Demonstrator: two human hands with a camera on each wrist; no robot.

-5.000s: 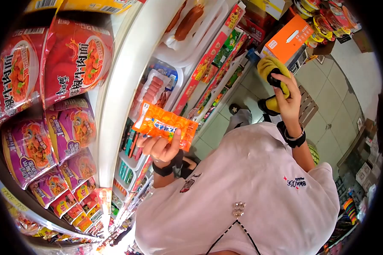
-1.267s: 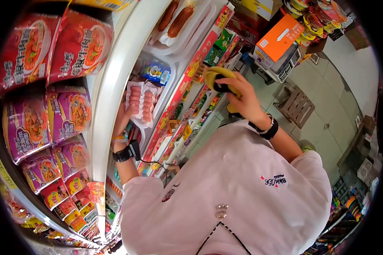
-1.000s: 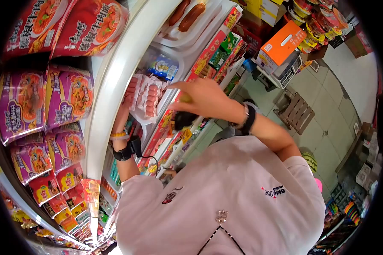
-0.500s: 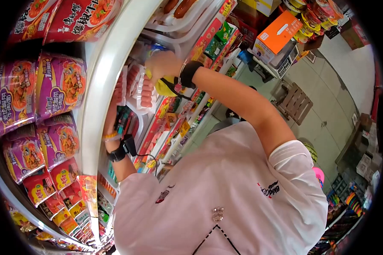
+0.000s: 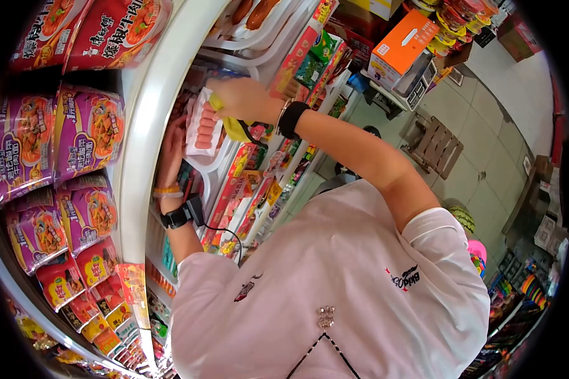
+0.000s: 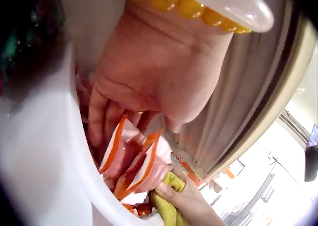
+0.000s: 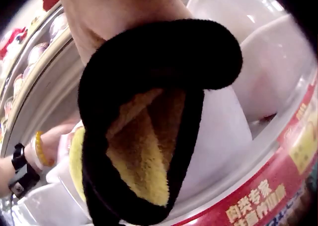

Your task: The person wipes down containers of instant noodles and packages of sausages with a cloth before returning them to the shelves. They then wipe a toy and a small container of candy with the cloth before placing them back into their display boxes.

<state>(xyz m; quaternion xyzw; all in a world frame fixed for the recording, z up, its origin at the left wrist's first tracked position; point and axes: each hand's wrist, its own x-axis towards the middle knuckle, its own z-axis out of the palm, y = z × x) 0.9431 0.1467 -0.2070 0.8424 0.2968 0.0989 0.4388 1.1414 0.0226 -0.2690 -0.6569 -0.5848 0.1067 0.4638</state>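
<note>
My left hand (image 5: 171,155) reaches into a white tray (image 6: 79,151) in the display case. Its fingers extend down beside packs of small pink sausages, and in the left wrist view the orange-edged packs (image 6: 154,164) lie just below the palm. My right hand (image 5: 243,98) grips a fuzzy yellow cloth with black trim (image 5: 237,131), its fingers right at the upper end of the front sausage pack (image 5: 205,126). In the right wrist view, the cloth's black edging (image 7: 164,52) fills the middle and hides the fingers.
A curved white case edge (image 5: 146,151) runs along the left, with hanging noodle packets (image 5: 88,129) beyond it. Further trays with large sausages (image 5: 256,14) stand at the top. An orange box (image 5: 404,39), a wooden stool (image 5: 437,145) and a watermelon (image 5: 460,218) are to the right.
An orange packet was in my left hand five seconds ago; that hand is now among the sausage packs. My right hand has moved left with the yellow cloth, from above the floor to the tray.
</note>
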